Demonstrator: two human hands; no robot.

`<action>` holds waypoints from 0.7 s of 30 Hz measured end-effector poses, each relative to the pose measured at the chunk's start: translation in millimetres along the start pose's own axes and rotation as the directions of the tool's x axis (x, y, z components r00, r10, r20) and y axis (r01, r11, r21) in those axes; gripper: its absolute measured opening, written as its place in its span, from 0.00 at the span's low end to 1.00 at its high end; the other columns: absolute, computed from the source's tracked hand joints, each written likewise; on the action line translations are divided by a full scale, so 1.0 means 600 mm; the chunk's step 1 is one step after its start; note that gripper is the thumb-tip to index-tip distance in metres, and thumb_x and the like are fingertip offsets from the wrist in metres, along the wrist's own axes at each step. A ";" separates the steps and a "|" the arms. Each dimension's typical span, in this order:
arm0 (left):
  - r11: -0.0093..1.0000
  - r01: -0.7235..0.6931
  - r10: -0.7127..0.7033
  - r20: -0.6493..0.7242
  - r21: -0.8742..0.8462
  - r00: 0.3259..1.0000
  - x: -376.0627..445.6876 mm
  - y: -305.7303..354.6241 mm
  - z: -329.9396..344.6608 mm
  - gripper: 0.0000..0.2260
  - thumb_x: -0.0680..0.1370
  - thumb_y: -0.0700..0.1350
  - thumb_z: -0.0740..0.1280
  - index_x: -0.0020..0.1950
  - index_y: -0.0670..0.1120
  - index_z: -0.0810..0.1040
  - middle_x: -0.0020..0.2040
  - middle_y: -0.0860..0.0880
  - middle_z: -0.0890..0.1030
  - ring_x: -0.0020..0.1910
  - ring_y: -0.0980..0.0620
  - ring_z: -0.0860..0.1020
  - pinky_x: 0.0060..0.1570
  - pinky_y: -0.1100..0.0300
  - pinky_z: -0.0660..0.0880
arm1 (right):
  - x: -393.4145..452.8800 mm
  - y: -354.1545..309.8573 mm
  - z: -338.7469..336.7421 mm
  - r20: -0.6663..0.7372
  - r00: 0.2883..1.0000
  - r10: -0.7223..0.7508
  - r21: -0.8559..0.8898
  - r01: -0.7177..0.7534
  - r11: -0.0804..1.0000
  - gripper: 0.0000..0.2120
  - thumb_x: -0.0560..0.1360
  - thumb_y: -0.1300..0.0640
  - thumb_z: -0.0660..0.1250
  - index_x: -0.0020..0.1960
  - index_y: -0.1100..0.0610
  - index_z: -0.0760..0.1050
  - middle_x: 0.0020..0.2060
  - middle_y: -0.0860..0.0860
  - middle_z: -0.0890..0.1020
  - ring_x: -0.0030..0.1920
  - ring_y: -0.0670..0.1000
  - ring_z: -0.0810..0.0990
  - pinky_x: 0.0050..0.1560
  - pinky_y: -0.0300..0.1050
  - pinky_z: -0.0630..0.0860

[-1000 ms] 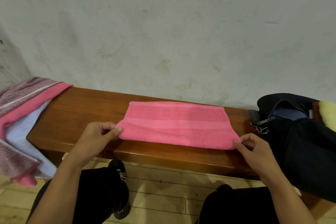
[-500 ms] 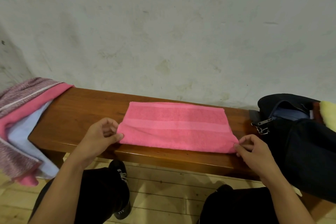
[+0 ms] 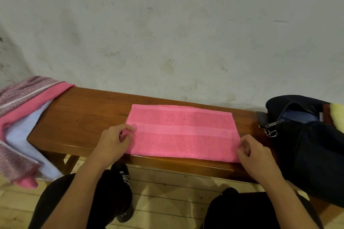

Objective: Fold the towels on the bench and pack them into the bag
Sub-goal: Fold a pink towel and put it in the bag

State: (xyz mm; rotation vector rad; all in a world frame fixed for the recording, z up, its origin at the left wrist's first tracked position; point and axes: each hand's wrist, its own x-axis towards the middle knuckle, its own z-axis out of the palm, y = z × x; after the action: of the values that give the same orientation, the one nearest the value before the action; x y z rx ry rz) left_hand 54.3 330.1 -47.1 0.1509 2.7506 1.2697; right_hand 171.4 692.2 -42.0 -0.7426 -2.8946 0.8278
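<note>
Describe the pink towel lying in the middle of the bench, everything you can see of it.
The pink towel looks like terry cloth, folded into a flat oblong with a paler woven band along its length. It lies across the wooden bench, its near edge at the bench's front edge. The left hand pinches its left end; the right hand rests with curled fingers at its near right corner. It lies apart from the dark bag.

You slid your left hand [image 3: 113, 143] up the short left edge of the pink towel [image 3: 182, 132], from its near corner to about halfway along. Your right hand [image 3: 255, 156] left the near right corner and curled loosely over that edge. The towel flattened onto the table [image 3: 83, 117].
</note>
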 end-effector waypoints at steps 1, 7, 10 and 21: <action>1.000 -0.004 0.004 0.002 0.013 1.000 0.002 0.001 0.000 0.08 0.81 0.43 0.65 0.58 0.52 0.78 0.59 0.51 0.75 0.51 0.56 0.74 0.37 0.68 0.71 | 0.001 -0.003 0.002 0.001 1.000 0.003 -0.011 -0.003 1.000 0.07 0.78 0.56 0.67 0.49 0.47 0.69 0.39 0.48 0.78 0.37 0.48 0.79 0.36 0.43 0.78; 0.996 0.056 -0.054 -0.045 0.063 0.998 0.030 0.022 0.006 0.21 0.80 0.51 0.64 0.72 0.49 0.67 0.63 0.46 0.77 0.52 0.49 0.76 0.46 0.54 0.79 | 0.031 -0.014 0.013 -0.128 0.992 -0.018 -0.016 0.016 1.000 0.16 0.74 0.63 0.69 0.56 0.48 0.68 0.50 0.47 0.73 0.48 0.48 0.75 0.46 0.45 0.77; 0.994 0.111 -0.111 -0.089 -0.007 0.990 0.055 0.037 0.001 0.23 0.80 0.51 0.65 0.74 0.48 0.65 0.62 0.44 0.77 0.51 0.51 0.73 0.49 0.50 0.75 | 0.068 -0.021 0.010 -0.256 0.965 -0.053 0.073 0.074 0.995 0.11 0.77 0.65 0.65 0.55 0.51 0.72 0.52 0.49 0.75 0.50 0.49 0.76 0.49 0.45 0.75; 0.975 0.178 -0.193 -0.116 -0.129 0.974 0.164 0.038 0.001 0.15 0.78 0.48 0.70 0.62 0.43 0.79 0.61 0.47 0.79 0.56 0.50 0.76 0.56 0.51 0.74 | 0.180 -0.013 -0.004 -0.168 0.986 0.000 0.292 0.049 0.955 0.14 0.74 0.51 0.74 0.54 0.59 0.84 0.47 0.50 0.85 0.47 0.45 0.80 0.56 0.42 0.76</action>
State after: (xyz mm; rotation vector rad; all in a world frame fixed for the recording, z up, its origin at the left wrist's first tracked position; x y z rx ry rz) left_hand -41.9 358.3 -35.6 -0.2005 2.7042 1.4304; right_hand 73.0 737.0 -45.8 -0.7047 -2.5496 1.1052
